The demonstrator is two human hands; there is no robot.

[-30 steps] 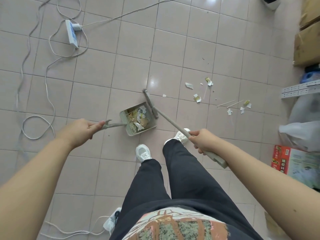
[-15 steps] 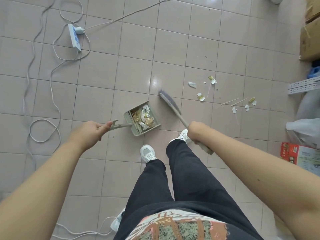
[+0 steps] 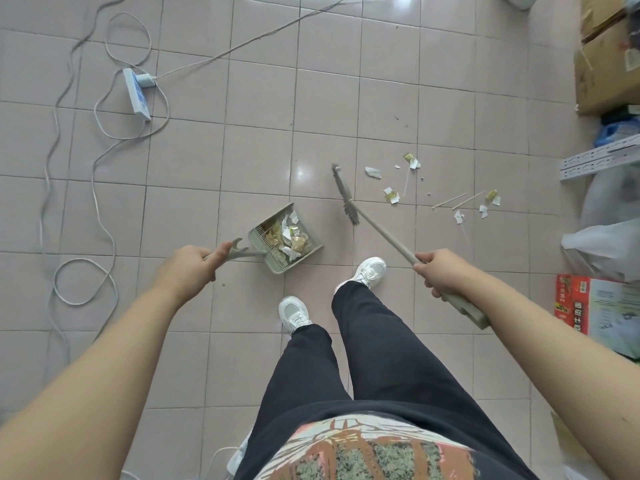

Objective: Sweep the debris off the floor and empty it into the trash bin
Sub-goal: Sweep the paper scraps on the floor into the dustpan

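Fingers of your left hand (image 3: 188, 263) are wrapped tight round the dustpan (image 3: 285, 237) handle, pan on the tiles, full of scraps. Your right hand (image 3: 441, 271) is clenched on the broom (image 3: 367, 216), bristles beside loose debris (image 3: 391, 195). Two thin sticks (image 3: 457, 199) lie further right. The red box (image 3: 573, 308) print is unreadable.

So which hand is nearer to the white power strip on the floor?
Left. The left hand is below and right of the power strip; the right hand is much farther right.
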